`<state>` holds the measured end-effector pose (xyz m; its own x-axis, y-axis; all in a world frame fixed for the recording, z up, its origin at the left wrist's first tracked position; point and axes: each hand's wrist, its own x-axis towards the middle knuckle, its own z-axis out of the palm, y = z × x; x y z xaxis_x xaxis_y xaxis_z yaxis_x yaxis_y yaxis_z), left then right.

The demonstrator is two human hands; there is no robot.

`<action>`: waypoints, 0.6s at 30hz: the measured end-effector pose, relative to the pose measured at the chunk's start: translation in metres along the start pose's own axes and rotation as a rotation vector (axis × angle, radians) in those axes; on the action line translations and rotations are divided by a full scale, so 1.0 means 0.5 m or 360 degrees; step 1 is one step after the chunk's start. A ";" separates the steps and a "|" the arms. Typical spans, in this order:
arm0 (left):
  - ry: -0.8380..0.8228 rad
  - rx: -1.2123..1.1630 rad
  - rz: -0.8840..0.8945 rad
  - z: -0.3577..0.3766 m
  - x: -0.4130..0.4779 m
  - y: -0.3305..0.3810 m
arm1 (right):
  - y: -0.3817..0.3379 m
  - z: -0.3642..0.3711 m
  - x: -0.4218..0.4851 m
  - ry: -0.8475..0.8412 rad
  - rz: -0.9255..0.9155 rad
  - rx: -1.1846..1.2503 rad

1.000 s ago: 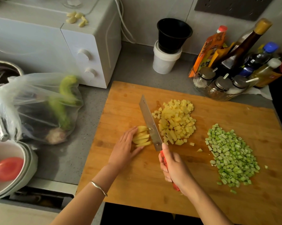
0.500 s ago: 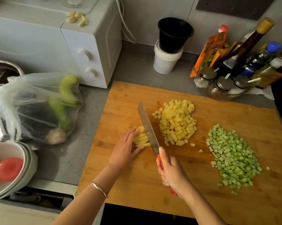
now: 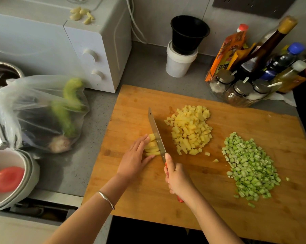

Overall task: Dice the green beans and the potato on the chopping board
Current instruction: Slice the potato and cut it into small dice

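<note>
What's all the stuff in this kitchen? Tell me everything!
chopping board: one, wooden, on grey counter
diced potato: one pile, yellow, mid-board
potato strips: few, yellow, under left hand
diced green beans: one pile, green, board's right side
knife: one, silver blade, red handle, against the strips
microwave: one, white, back left
garlic cloves: several, pale, atop microwave
cups: two, black inside white, behind board
bottles and jars: many, mixed colours, back right
plastic bag: one, clear, vegetables inside, left of board
bowl: one, white, far left, holding red tomatoes
left hand: one, silver bracelet on wrist, presses strips
right hand: one, holds knife handle
</note>
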<state>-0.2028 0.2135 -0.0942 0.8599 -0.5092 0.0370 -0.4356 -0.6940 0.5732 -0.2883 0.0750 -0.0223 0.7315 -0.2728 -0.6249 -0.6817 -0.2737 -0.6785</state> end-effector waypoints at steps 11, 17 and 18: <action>0.0046 0.0110 -0.0016 0.001 -0.005 0.000 | 0.036 -0.030 -0.008 0.0035 -0.0068 0.0039; 0.0063 0.0003 0.0005 -0.004 0.001 0.003 | 0.024 -0.089 0.006 0.0028 -0.0009 0.0358; 0.0066 -0.0009 0.0001 0.000 0.002 0.002 | 0.023 -0.091 0.004 0.0014 -0.0034 0.0359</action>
<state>-0.2023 0.2123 -0.0936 0.8701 -0.4877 0.0712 -0.4346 -0.6911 0.5775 -0.2952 0.0291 -0.0137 0.7449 -0.2773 -0.6068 -0.6450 -0.0669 -0.7613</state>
